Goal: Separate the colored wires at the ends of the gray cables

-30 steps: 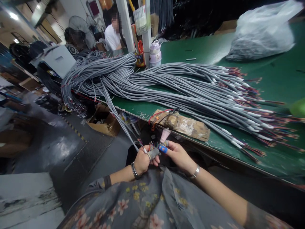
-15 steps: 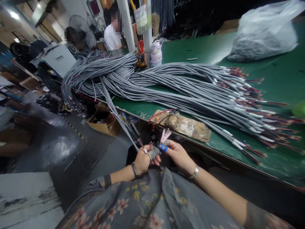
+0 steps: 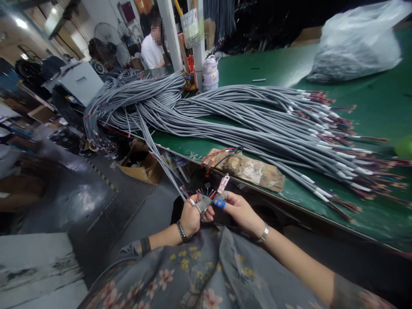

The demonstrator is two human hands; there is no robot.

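Note:
My left hand point(image 3: 192, 216) is closed around the ends of a few grey cables point(image 3: 165, 169). Coloured wires point(image 3: 206, 193) fan out above its fingers, and its thumb has a grey wrap. Close beside it, my right hand point(image 3: 241, 211) has thumb and forefinger pinched together, with blue tape round the thumb. From that pinch a small flat pink tool point(image 3: 222, 183) with a hole near its end sticks up; its working end is hidden by the fingers. The right fingertips are at the coloured wires; whether they touch them I cannot tell.
A large bundle of grey cables point(image 3: 206, 116) with stripped ends lies along the green table point(image 3: 257, 68). A taped wooden board point(image 3: 257, 172) sits at the near edge. A plastic bag point(image 3: 357, 47), a lilac bottle point(image 3: 210, 74) and a cardboard box point(image 3: 141, 165) surround the area. A person point(image 3: 151, 51) sits behind.
The pink tool has turned and now shows as one sharp upright strip instead of a blurred pair. The coloured wires are spread wider above my left hand, which has tilted slightly.

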